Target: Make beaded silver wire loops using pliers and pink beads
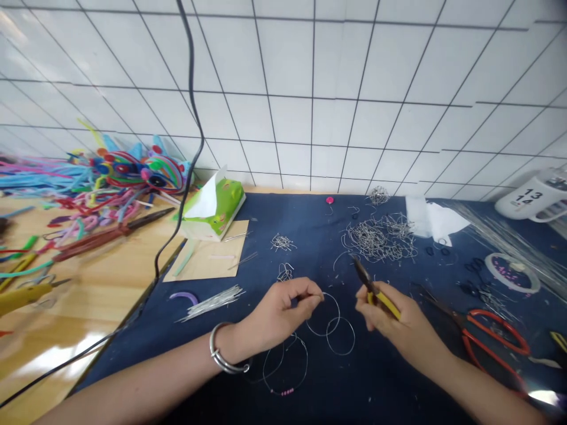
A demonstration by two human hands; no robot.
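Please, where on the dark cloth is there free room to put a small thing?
Behind the small wire bunch, between the tissue pack and the pink round piece. Also nearest the camera, between the beaded loop and right forearm, though specks lie there. The right is crowded: wire pile, orange-handled scissors, bead dish.

Wire ring [339, 310] partly hidden, mug [525, 200] cropped

There is room on the counter [312, 233] to slide between the small wires [282, 242] and the big wire pile [377, 239]. Scissors [463, 321] lie in the way beside the right hand [405, 321]; a black cord [202, 139] hangs on the left.
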